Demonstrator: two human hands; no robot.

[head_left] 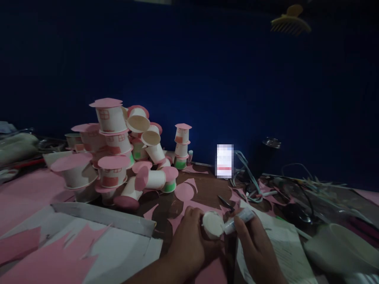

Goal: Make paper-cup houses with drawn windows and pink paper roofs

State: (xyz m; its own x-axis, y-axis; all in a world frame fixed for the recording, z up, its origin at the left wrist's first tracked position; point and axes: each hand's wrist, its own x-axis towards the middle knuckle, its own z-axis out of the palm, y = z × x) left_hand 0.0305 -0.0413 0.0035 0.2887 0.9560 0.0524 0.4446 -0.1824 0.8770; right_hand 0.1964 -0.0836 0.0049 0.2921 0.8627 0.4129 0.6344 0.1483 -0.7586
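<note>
My left hand (191, 238) is closed around a small paper cup, and its pale round end (213, 225) faces up toward me. My right hand (256, 242) grips a glue stick (239, 221), a whitish tube slanting across the fingers. The tube's lower end is at the rim of the cup; whether they touch I cannot tell. Just beyond my hands a pink paper circle (184, 191) lies among pink scraps. A dark pointed tool, perhaps a scissors blade (225, 203), pokes out behind my right hand.
Pink-roofed paper cups with drawn windows (111, 118) are piled at the left, and a smaller cup tower (181, 150) stands behind. Pink paper lies in a white box lid (124, 252). A lit phone (225, 161), cables (244, 161) and a pale cup (340, 244) are rightward.
</note>
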